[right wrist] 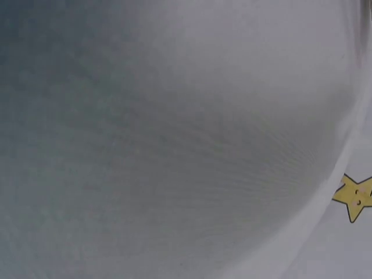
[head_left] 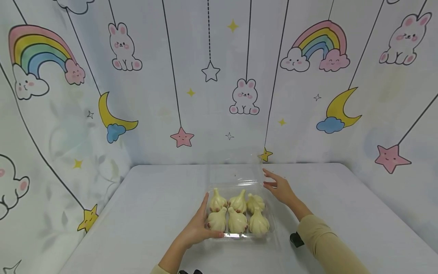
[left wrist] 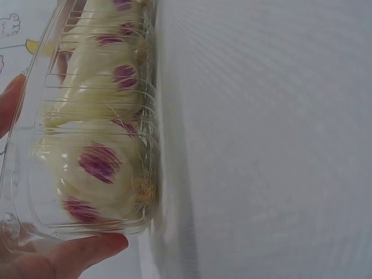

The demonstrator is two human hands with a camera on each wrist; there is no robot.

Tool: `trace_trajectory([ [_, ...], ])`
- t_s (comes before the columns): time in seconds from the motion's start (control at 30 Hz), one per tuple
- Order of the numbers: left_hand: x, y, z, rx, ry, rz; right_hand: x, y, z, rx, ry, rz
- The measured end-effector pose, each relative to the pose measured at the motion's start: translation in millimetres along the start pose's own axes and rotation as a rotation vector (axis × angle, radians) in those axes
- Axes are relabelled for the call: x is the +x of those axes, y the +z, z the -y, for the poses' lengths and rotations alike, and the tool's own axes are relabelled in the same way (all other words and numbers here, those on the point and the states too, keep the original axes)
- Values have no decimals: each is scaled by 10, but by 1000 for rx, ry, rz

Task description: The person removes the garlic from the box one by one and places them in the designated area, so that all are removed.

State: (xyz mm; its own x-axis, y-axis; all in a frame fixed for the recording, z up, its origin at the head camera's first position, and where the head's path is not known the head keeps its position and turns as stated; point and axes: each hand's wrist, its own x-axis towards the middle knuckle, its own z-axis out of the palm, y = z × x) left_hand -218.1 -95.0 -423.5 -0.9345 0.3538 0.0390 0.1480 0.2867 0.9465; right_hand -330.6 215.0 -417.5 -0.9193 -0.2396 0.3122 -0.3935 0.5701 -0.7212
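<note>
A clear plastic clamshell box (head_left: 239, 235) stands on the white table, its transparent lid (head_left: 236, 175) raised at the back. Several pale garlic bulbs (head_left: 237, 221) sit inside in two rows; the left wrist view shows purple patches and roots on the bulbs (left wrist: 99, 168) through the box wall. My left hand (head_left: 196, 228) holds the box's left side, thumb at the front edge and fingers along the side. By the lid's right edge is my right hand (head_left: 280, 189), thumb and fingers apart; whether they touch the lid is hard to tell. The right wrist view does not show that hand's fingers.
A small black object (head_left: 296, 239) lies on the table (head_left: 161, 198) beside the right sleeve. Another dark object (head_left: 190, 271) is cut off at the bottom edge. Behind the table hangs a printed cloth (head_left: 150, 91) with rabbits, stars and rainbows.
</note>
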Motion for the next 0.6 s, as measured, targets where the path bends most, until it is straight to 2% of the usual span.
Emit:
trace_trajectory([
  [0.43, 8, -16, 2, -7, 8, 20, -32, 16, -82, -52, -16, -12],
  [0.6, 6, -17, 5, -12, 9, 27, -43, 15, -87, -58, 8, 4],
])
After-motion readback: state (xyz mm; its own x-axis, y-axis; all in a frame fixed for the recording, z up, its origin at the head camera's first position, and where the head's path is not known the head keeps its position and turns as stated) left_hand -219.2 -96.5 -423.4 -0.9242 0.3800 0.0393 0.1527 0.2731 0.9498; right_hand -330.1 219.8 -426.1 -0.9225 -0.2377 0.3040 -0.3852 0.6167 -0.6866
